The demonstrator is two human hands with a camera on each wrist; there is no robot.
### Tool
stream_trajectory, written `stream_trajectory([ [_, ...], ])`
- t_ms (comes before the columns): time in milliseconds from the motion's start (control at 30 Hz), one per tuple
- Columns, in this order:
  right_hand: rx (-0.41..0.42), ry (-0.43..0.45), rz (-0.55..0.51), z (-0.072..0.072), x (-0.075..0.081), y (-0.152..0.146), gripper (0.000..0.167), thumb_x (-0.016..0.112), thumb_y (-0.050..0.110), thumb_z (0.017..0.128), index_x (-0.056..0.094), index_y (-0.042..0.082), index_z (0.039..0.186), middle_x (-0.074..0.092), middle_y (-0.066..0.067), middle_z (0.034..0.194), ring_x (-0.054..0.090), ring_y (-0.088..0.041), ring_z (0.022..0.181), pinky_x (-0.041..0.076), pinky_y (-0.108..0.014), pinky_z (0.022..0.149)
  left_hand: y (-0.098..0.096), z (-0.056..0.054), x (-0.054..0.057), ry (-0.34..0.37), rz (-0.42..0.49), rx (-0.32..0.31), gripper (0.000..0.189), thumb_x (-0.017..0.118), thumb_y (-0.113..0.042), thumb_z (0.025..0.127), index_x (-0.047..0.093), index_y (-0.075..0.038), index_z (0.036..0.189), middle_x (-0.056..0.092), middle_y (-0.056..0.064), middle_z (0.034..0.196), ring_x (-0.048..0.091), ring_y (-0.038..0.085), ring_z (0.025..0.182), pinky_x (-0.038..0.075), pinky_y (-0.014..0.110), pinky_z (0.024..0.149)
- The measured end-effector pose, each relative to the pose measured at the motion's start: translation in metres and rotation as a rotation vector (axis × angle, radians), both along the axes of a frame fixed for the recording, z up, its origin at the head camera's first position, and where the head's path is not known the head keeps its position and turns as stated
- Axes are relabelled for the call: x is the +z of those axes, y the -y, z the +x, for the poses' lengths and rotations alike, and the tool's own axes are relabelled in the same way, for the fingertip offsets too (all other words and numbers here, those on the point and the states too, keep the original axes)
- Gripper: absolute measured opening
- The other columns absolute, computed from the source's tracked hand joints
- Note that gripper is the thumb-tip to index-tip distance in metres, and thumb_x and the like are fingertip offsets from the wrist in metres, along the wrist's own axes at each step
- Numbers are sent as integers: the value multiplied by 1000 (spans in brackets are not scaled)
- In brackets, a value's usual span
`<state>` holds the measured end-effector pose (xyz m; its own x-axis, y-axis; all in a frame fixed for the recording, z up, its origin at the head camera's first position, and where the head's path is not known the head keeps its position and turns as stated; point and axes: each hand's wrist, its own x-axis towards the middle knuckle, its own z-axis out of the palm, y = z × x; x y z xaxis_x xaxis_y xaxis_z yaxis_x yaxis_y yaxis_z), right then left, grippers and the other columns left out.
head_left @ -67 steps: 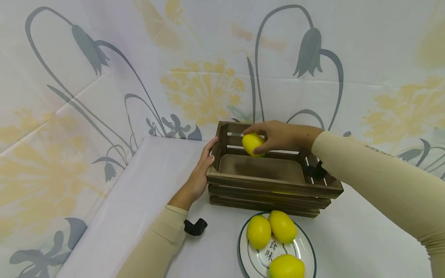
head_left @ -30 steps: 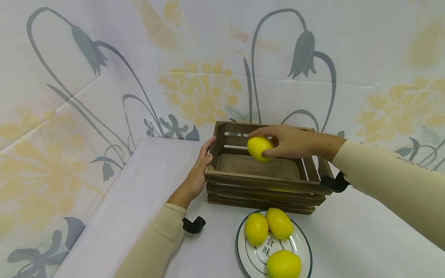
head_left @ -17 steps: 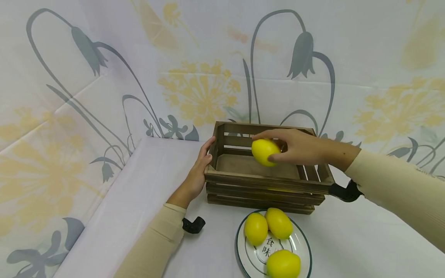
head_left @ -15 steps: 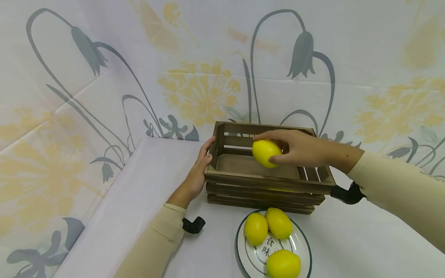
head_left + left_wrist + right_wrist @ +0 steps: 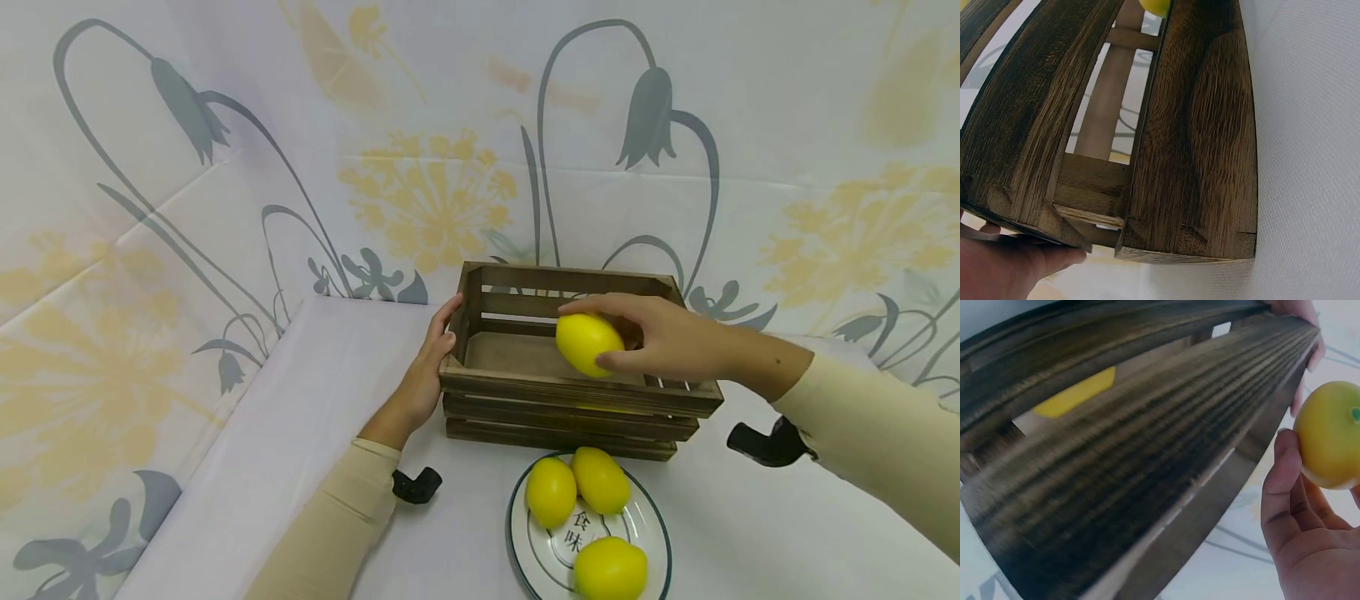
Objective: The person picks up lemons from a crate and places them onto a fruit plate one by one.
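Note:
My right hand (image 5: 667,337) pinches a yellow lemon (image 5: 587,343) between thumb and fingers, held above the open top of a dark slatted wooden crate (image 5: 562,400). In the right wrist view the held lemon (image 5: 1332,434) shows a small green stem end. My left hand (image 5: 423,367) grips the crate's left end at the rim; its fingers are partly hidden in the left wrist view. A bit of yellow (image 5: 1079,394) shows through a gap in the front slats, mostly hidden by the wood.
In front of the crate stands a round white plate (image 5: 536,554) with a dark rim and printed characters. Lying on it are three lemons (image 5: 551,493). The white cloth (image 5: 315,400) covers the table, and a flower-printed cloth (image 5: 435,83) hangs behind.
My right hand has drawn the lemon to the right and nearer the crate's front side. The left hand stays on the crate's end. The head view has shifted slightly.

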<state>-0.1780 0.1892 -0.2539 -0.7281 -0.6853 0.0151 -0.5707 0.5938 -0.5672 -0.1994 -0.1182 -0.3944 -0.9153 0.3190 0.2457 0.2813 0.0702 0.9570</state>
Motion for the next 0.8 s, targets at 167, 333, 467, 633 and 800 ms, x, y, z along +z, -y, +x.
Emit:
stream_trajectory([
  [167,-20,3,-9,6,-5,-3,57,69,21,91,50,24,145,60,-1,106,56,-20,84,51,-29,70,1,0,0,-2,-3,1,55,21,-40,106,13,-30,160,3,-9,168,-4,19,155,0,58,123],
  [333,-29,-31,-22,11,-10,-7,58,69,18,89,51,27,144,60,0,104,55,-17,81,50,-27,69,1,1,1,-1,-6,4,56,21,-40,107,13,-28,161,4,-10,167,-3,19,155,0,58,123],
  [467,-22,-44,-55,14,-13,-11,58,70,17,90,51,27,144,59,1,108,54,-15,81,49,-26,68,1,0,0,-1,-8,4,55,21,-40,107,14,-29,160,4,-10,167,-2,17,155,0,57,123],
  [633,-7,-45,-104,19,-15,-14,58,69,15,91,49,22,145,58,0,114,54,-15,82,49,-26,68,1,0,0,-4,-13,5,54,20,-41,107,15,-33,159,4,-11,167,-2,17,155,1,57,123],
  [800,-1,-72,-144,24,-17,-18,58,69,13,90,50,23,145,58,3,115,55,-14,82,49,-26,68,0,0,2,-4,-16,3,55,20,-40,107,14,-30,160,4,-10,167,-3,18,155,1,57,123],
])
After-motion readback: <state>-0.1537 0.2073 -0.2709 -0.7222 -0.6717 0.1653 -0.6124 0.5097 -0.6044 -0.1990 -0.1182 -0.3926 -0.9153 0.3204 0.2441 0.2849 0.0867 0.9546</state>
